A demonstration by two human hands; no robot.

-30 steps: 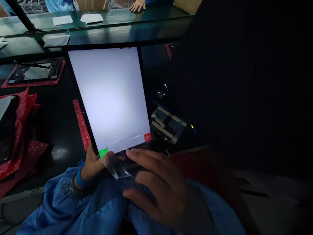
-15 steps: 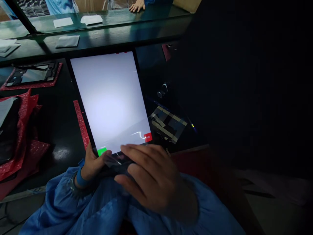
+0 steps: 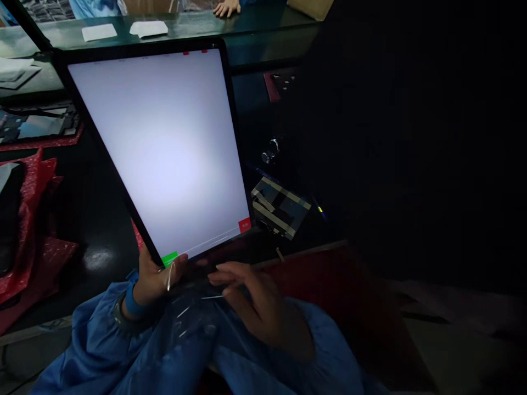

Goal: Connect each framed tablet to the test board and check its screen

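**Tablet:** A tablet [image 3: 156, 153] with a lit, pale screen is held tilted up, its lower edge near the lap and its upper edge pointed toward the far bench. A green tab [image 3: 169, 259] is shown at the screen's lower left and a red tag [image 3: 244, 225] at its lower right.

**Left hand:** The tablet's lower-left corner is grasped by the left hand [image 3: 154, 277], with the thumb laid across the front edge just beside the green tab.

**Right hand:** The right hand [image 3: 251, 307] is held just below the tablet's lower edge, with the fingers loosely curled. Whether anything is pinched by it cannot be told.

**Film:** Crumpled clear film [image 3: 189, 312] is seen below the tablet, between the hands and over the blue sleeve [image 3: 111, 345]. A thin bright strip [image 3: 168, 277] is seen by the left thumb.

**Right of tablet:** A dark gap is left between the tablet's right edge and a taped panel [image 3: 280, 208]. A metal fitting [image 3: 269, 153] is seen above the panel. A dark red surface [image 3: 329, 291] lies beyond the right hand.

**Left of tablet:** A red sheet [image 3: 28, 230] is bunched just beyond the tablet's left edge, and a second tablet [image 3: 37, 125] lies on a red mat [image 3: 74, 137].

**Far edge:** White papers [image 3: 99, 33] lie on a bench, and a co-worker's hand [image 3: 226, 7] rests at its far edge.
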